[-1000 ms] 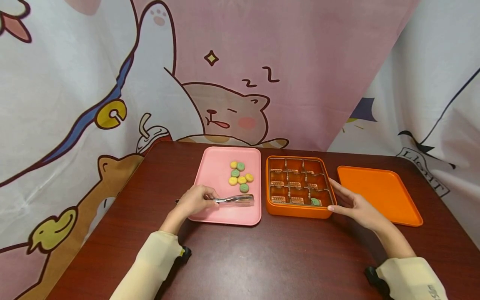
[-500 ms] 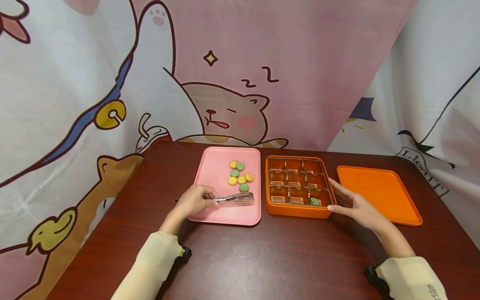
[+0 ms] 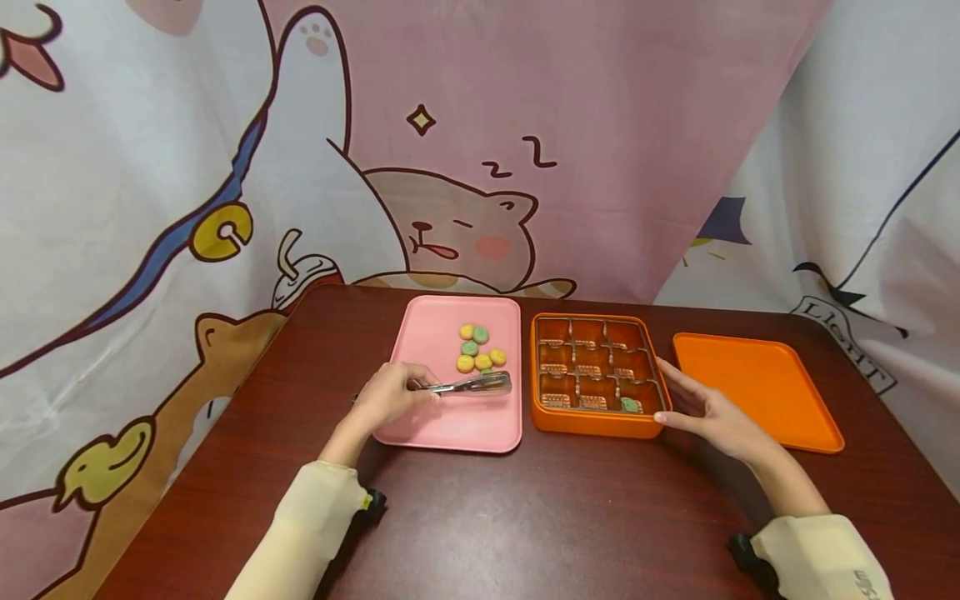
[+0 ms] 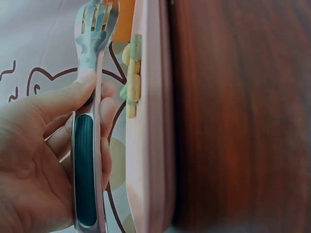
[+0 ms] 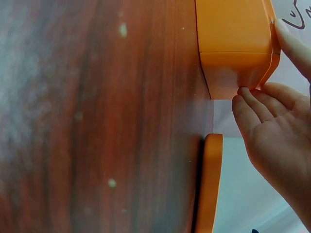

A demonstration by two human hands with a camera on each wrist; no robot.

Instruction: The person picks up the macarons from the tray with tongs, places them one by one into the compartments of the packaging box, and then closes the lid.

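Observation:
My left hand [image 3: 388,395] holds metal serving tongs [image 3: 480,384] over the pink tray [image 3: 438,425]. Their slotted head points right and overlaps the nearest green cookie in the head view, mostly hiding it. In the left wrist view, thumb and fingers are around the tongs' handle with its dark green inlay [image 4: 85,170]. Several small round yellow and green cookies [image 3: 481,335] lie on the tray. With fairly straight fingers [image 5: 255,107], my right hand [image 3: 708,417] touches the near right corner of an orange box [image 3: 600,423]. One green cookie [image 3: 630,405] sits in its front right compartment.
A clear divider [image 3: 588,369] splits the box into several compartments. To its right an orange lid-like tray [image 3: 757,387] lies flat on the dark wooden table [image 3: 525,517]. A cartoon-printed curtain [image 3: 622,150] hangs behind the table.
The tongs have shifted slightly toward the far side of the tray, and their head now covers most of the nearest green cookie. My right hand stays at the box.

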